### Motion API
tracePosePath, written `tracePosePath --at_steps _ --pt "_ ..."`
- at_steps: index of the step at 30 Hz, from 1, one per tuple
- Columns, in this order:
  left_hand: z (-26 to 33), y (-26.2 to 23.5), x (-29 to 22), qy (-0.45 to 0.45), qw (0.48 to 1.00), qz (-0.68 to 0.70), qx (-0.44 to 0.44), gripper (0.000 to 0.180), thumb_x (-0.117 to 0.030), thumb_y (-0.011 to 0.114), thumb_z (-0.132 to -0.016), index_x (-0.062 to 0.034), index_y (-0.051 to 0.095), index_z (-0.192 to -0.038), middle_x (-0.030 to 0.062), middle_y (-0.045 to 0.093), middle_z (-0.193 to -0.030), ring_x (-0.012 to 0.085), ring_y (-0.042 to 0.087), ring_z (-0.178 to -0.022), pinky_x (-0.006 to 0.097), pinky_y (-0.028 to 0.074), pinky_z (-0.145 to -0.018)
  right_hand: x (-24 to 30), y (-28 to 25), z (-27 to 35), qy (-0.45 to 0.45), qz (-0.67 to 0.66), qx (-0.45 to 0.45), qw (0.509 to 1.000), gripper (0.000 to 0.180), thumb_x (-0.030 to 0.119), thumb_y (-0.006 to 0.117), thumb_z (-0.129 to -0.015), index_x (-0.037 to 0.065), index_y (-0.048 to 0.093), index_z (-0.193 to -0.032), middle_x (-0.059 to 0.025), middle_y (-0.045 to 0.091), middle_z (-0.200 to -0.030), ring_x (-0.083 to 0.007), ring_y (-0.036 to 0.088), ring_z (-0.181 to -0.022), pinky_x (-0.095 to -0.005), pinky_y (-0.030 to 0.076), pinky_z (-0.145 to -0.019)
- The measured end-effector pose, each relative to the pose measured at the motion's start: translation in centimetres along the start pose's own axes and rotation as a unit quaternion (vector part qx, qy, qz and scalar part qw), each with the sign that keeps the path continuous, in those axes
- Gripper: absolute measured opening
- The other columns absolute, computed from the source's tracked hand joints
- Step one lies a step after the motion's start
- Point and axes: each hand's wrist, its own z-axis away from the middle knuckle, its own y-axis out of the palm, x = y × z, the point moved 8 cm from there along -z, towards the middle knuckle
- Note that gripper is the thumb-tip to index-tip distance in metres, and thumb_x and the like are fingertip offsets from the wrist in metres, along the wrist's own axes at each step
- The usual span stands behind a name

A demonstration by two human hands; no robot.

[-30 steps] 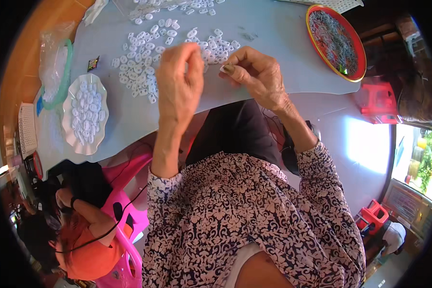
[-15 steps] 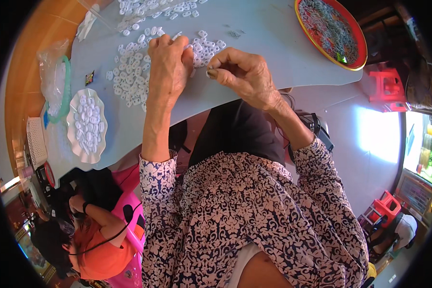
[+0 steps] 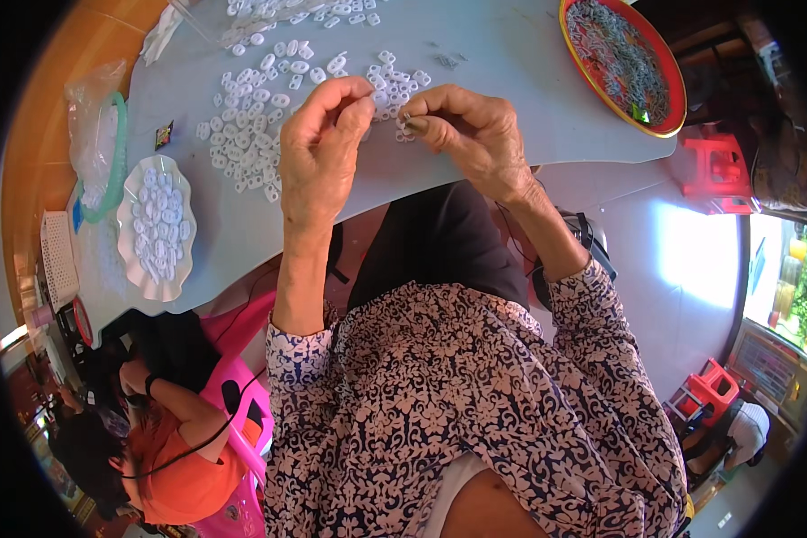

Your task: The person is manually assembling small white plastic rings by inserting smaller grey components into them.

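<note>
My left hand (image 3: pixel 323 157) is raised over the front of the grey table, thumb and forefinger pinched together on a small white plastic piece (image 3: pixel 379 97), partly hidden by the fingers. Close by on the right, my right hand (image 3: pixel 475 139) pinches a tiny metal pin (image 3: pixel 407 117) between thumb and forefinger; its exact shape is too small to make out. Behind and left of my hands spreads a loose heap of white oval plastic pieces (image 3: pixel 242 134) with holes in them. Others lie just beyond my fingertips.
A scalloped white dish (image 3: pixel 181 282) of white pieces stands at left. At far right a red tray (image 3: pixel 677 85) holds many small metal pins. A few loose pins (image 3: pixel 446 61) lie at the back. A person in orange (image 3: pixel 188 475) sits at lower left; red stools (image 3: pixel 717 170) stand at right.
My left hand has turned, its thumb and forefinger now showing, and has come nearer the body from the pile. My right hand has shifted slightly right, still pinching.
</note>
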Motion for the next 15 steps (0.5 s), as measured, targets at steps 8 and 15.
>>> tracePosePath --at_steps 8,15 --pt "1.1 1.9 1.2 -0.026 0.995 0.079 0.048 0.026 -0.02 0.061 -0.087 0.0032 0.059 -0.098 -0.0014 0.056 -0.079 0.0049 0.045 -0.072 0.018 0.037 -0.064 -0.2 -0.1 -0.1 0.024 -0.075 -0.026 0.997 0.015 0.012 0.062 -0.088 -0.002 0.062 -0.094 -0.0007 0.058 -0.076 -0.0065 0.05 -0.066 -0.0204 0.043 -0.061" --pt "1.4 1.4 0.4 -0.024 1.0 0.01 0.012 0.023 -0.018 0.063 -0.085 0.0018 0.06 -0.097 -0.0011 0.058 -0.079 0.0048 0.048 -0.071 0.018 0.039 -0.062 -0.4 -0.3 -0.1 0.01 -0.066 -0.018 0.998 0.015 0.012 0.059 -0.09 -0.001 0.061 -0.095 -0.0016 0.06 -0.078 -0.0067 0.053 -0.068 -0.0213 0.047 -0.063"
